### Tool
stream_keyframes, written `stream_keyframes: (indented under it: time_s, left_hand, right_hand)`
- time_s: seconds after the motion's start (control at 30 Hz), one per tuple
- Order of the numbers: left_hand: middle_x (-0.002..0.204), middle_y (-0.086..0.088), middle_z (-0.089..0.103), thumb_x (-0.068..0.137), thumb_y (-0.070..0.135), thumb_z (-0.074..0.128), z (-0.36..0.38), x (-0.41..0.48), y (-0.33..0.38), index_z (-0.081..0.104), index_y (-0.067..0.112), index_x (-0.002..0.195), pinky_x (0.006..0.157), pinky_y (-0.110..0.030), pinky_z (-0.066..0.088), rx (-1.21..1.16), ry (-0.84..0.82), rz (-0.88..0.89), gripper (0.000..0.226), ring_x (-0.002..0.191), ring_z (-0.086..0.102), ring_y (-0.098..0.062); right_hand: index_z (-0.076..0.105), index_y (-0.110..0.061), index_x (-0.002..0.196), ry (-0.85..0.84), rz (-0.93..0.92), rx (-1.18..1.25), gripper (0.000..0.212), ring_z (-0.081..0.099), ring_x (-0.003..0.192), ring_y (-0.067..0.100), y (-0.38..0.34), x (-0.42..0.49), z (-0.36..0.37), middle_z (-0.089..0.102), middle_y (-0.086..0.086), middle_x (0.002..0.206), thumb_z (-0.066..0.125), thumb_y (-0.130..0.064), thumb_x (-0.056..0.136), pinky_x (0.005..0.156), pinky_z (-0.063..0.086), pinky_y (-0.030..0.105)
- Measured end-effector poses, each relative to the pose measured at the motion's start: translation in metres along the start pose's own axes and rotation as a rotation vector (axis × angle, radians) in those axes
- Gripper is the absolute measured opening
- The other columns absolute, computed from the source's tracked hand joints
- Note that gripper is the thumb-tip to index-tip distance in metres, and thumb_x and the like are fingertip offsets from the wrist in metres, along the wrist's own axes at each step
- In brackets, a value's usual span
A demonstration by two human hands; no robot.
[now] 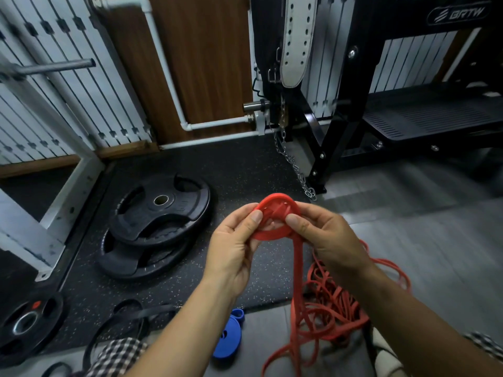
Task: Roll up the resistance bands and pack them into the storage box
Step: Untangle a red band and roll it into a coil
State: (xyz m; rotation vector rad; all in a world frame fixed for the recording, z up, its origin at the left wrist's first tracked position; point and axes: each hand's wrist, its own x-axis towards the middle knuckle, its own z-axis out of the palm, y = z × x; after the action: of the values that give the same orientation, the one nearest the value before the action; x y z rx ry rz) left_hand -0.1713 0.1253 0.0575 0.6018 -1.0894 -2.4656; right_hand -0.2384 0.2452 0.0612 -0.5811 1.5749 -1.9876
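Landmark: stack of black weight plates [156,216] on the speckled rubber mat [245,164].

- Red resistance band coil [269,200]: held in the air just right of the plates, flat face toward the camera. It is partly wound, with only a few turns visible.
- Left hand [234,248]: thumb pressed on the coil's plate-side rim, fingers curled behind. Judged to be pinching the turns so they cannot spring loose.
- Right hand [324,238]: grips the far rim, thumb on top and fingers behind. Probably placed there to feed and tension the next wrap.
- Unwound tail [296,268]: drops from the coil's lower edge into a tangled red heap [334,306] on the floor, right of the plates and nearer the camera. The slack lets the band pay out freely.
- Blue rolled band [227,341]: lies on the floor, nearer the camera than the plates, apparently already rolled.
- Black band [128,314]: lies in loose loops on the floor just camera-side of the plates, not yet rolled.
- Storage box: not in view.

Judgement: early in the task. The tangle may snag the feed.
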Motion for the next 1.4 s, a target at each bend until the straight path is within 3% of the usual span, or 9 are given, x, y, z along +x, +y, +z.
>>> stream_keyframes:
  time_s: [0.1,0.23,0.33,0.5,0.7,0.87,1.17,1.27,1.4]
  left_hand:
    - [0.084,-0.010,0.070,0.075,0.000,0.061,-0.002,0.000,0.003,0.062,0.007,0.092,0.070,-0.022,0.056,0.182,-0.075,-0.021,0.018,0.070,0.068,-0.016]
    - [0.102,0.004,0.065,0.070,0.007,0.076,-0.012,0.007,0.016,0.060,0.033,0.101,0.078,-0.021,0.054,0.866,-0.235,0.233,0.043,0.089,0.063,-0.010]
    - [0.088,-0.005,0.066,0.069,0.002,0.075,-0.010,0.004,0.018,0.062,0.034,0.095,0.078,-0.029,0.052,1.006,-0.338,0.207,0.043,0.079,0.059,-0.014]
    - [0.064,0.012,0.068,0.070,-0.009,0.070,-0.005,0.000,0.014,0.066,0.021,0.088,0.066,-0.013,0.051,0.807,-0.231,0.259,0.034,0.065,0.060,0.001]
    - [0.078,0.003,0.072,0.071,-0.012,0.066,-0.004,0.002,0.010,0.067,0.013,0.094,0.070,-0.017,0.053,0.589,-0.149,0.284,0.034,0.075,0.066,-0.007]
    - [0.084,0.000,0.072,0.060,0.005,0.067,-0.005,0.005,0.016,0.065,0.012,0.097,0.076,-0.024,0.055,0.341,-0.096,0.253,0.038,0.085,0.064,-0.017]
    - [0.094,-0.012,0.068,0.067,0.000,0.059,-0.002,-0.002,0.000,0.050,-0.001,0.118,0.078,-0.031,0.057,-0.091,-0.042,-0.001,0.052,0.078,0.070,-0.018]
    - [0.102,-0.009,0.067,0.069,0.005,0.063,-0.007,-0.001,0.004,0.054,0.008,0.112,0.085,-0.034,0.054,0.157,-0.080,-0.040,0.044,0.089,0.068,-0.019]
    - [0.114,0.006,0.061,0.071,0.012,0.074,-0.019,0.007,0.019,0.057,0.024,0.116,0.094,-0.020,0.044,0.940,-0.085,0.311,0.050,0.103,0.058,-0.004]
  right_hand:
    - [0.064,-0.017,0.101,-0.019,-0.005,-0.184,0.023,0.064,0.088,0.018,-0.009,0.002,-0.011,0.071,0.010,0.097,0.058,-0.005,0.083,0.081,0.052,0.028]
    - [0.063,-0.027,0.098,-0.168,-0.008,-0.574,0.024,0.062,0.083,0.008,-0.022,0.002,-0.022,0.069,0.001,0.093,0.061,-0.008,0.084,0.079,0.051,0.025]
    - [0.064,-0.019,0.109,-0.209,-0.033,-0.808,0.025,0.063,0.087,0.007,-0.019,0.001,-0.021,0.069,-0.003,0.094,0.063,-0.015,0.085,0.079,0.049,0.022]
    - [0.058,-0.011,0.119,-0.047,-0.018,-0.539,0.039,0.064,0.088,0.001,-0.017,0.002,-0.015,0.067,-0.003,0.100,0.065,-0.009,0.081,0.079,0.051,0.012]
    - [0.063,-0.014,0.103,-0.061,0.044,-0.288,0.026,0.066,0.080,0.000,-0.018,0.002,-0.016,0.069,0.001,0.094,0.061,0.000,0.081,0.073,0.052,0.013]
    - [0.065,-0.017,0.094,-0.026,0.028,-0.258,0.021,0.064,0.075,-0.003,-0.010,0.003,-0.011,0.070,-0.004,0.084,0.062,-0.001,0.081,0.070,0.051,0.010]
    - [0.068,-0.010,0.093,0.099,0.007,-0.100,0.016,0.066,0.071,0.003,0.001,0.007,-0.005,0.072,-0.003,0.073,0.062,-0.010,0.077,0.067,0.051,0.011]
    - [0.068,-0.005,0.095,0.096,-0.007,-0.186,0.017,0.065,0.067,0.002,-0.005,0.008,-0.012,0.071,-0.003,0.071,0.063,-0.006,0.079,0.062,0.050,0.011]
    - [0.071,-0.015,0.091,0.056,-0.067,-0.646,0.014,0.060,0.063,-0.004,-0.009,0.008,-0.021,0.067,-0.006,0.073,0.067,-0.007,0.080,0.061,0.046,0.009]
